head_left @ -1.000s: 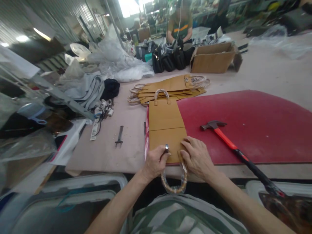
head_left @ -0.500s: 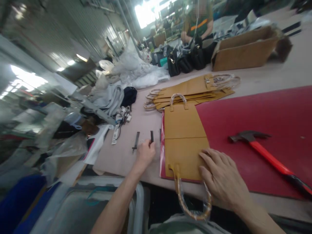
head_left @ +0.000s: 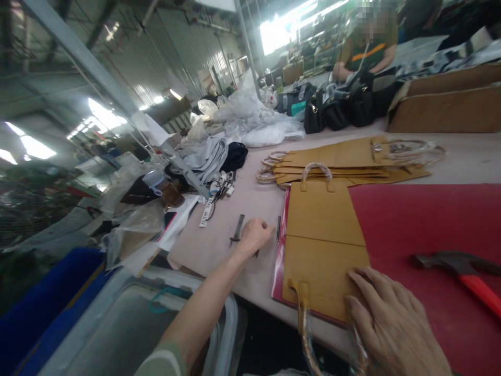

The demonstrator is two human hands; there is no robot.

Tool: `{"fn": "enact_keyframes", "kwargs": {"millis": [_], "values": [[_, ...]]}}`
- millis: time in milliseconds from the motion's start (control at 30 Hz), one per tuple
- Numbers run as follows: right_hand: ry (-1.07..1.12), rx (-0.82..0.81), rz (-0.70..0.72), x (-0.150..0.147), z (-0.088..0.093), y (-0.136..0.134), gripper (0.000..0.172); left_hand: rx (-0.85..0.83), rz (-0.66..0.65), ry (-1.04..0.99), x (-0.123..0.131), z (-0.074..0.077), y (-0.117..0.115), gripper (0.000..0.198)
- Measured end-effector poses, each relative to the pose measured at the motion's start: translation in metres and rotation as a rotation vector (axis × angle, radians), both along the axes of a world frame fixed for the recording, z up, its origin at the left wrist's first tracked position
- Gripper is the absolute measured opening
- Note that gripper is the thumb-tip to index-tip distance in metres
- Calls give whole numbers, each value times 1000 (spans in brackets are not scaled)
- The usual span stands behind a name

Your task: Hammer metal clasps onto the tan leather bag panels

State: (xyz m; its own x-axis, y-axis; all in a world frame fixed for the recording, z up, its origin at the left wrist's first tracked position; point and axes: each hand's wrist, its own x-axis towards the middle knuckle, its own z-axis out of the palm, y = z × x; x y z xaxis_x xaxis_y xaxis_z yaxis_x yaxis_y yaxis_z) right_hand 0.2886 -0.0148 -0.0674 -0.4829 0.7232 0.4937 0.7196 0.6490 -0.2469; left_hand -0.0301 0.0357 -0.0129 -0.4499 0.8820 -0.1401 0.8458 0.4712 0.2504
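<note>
"Since the near handle [head_left: 305, 329] hangs past the near edge of the red mat [head_left: 410, 219], would you call the brown panel [head_left: 324, 224] finished?"

"I'd say not. The handle's left tab [head_left: 303, 292] seems to stand a little off the panel, and the right hand [head_left: 391, 313] hides where its other end joins, so I'd judge this near end to be what is left."

"How does that hand lie?"

"Palm down over the panel's near right corner, fingers lightly spread, thumb beside the handle. The hammer [head_left: 450, 260] lies apart from it on the mat."

"And the panel?"

"Flat on the mat's left end, its long axis running near to far, with a line across its middle. One handle points near, the other far."

"The left hand [head_left: 256, 235]?"

"Left of the panel, over the tabletop [head_left: 209, 250], loosely curled between a dark metal tool [head_left: 237, 230] and a thin dark rod [head_left: 278, 228]. Whether it pinches anything, I can't tell."

"What looks done, then?"

"The far handle [head_left: 318, 165]: both its tabs lie flat, which I'd read as fixed. Beyond lies a stack of brown panels [head_left: 332, 156], long axis left to right; whether those are complete, I can't tell."
</note>
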Motion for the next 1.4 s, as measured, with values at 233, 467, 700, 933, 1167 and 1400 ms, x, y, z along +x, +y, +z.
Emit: {"fn": "enact_keyframes", "kwargs": {"millis": [233, 467, 700, 933, 1167, 1400], "values": [[-63, 21, -14, 0, 0, -1, 34, -81, 19, -43, 7, 8, 33, 22], [-70, -60, -67, -4, 9, -6, 38, -134, -7, -29, 8, 11, 34, 26], [-61, -134, -72, -8, 17, -10, 36, -138, -7, -124, 10, -1, 47, 11], [-53, -172, -89, -10, 23, -13, 33, 108, -12, -556, 13, 10, 3, 16], [-63, -174, -85, -10, 22, -13, 32, 401, -92, -1374, 92, -5, -70, 42], [-51, -162, -82, -10, 23, -13, 32, 459, -164, -1284, 109, -22, -82, 24]]}}
